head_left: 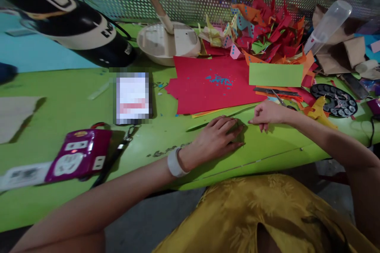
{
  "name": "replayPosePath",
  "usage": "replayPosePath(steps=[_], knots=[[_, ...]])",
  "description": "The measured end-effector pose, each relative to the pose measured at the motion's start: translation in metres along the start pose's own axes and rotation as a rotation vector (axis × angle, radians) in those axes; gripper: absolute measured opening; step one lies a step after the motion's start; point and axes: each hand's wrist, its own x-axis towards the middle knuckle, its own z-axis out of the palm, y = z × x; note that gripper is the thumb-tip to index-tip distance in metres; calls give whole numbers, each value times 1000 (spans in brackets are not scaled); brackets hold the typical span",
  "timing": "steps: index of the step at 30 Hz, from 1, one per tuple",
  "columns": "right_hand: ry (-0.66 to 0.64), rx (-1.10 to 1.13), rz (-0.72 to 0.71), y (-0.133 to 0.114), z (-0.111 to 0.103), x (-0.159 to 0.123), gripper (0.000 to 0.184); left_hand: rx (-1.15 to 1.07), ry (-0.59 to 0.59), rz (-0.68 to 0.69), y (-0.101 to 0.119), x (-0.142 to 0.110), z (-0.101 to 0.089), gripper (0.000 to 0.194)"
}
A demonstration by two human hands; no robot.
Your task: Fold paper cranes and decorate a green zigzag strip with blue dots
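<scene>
My left hand [213, 139] lies palm down on the green table, its fingers stretched out and slightly apart. A narrow green paper strip [197, 126] shows beyond its fingertips, partly hidden by the hand. My right hand [265, 115] is just to the right, fingers curled and pinched low over the table; what they hold, if anything, is hidden. Scissors [280, 98] and dark slim tools lie behind my right hand. Stacked red paper sheets [196, 90], scattered with small blue bits, are beyond both hands. A light green paper rectangle [276, 75] rests at their right end.
Folded coloured paper pieces [267, 27] are heaped at the back beside a clear bottle [331, 23]. A round black tray [335, 100] is at right. On the left are a fan base [178, 43], a large dark bottle [89, 31], a blurred-out device [132, 98] and a purple socket box [80, 152].
</scene>
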Motion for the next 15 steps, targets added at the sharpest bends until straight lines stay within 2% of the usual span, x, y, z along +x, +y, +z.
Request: replayPosePath(steps=[3,6,8,11,12,15], knots=[[-39,-37,4,-3,7,8,31,-35,9,-22,-4,1,-8,38],[-70,-32,11,0,8,13,32,-117,12,-253,-8,9,-23,35],[-68,-29,12,1,8,14,33,-257,-108,-476,-9,19,-33,39],[-59,-33,17,1,8,13,35,-669,-462,-704,-11,38,-40,50],[-60,-34,17,1,9,13,36,-793,-540,-756,-12,43,-40,51],[-61,-31,0,1,10,14,37,-957,-625,-819,-13,56,-34,54]])
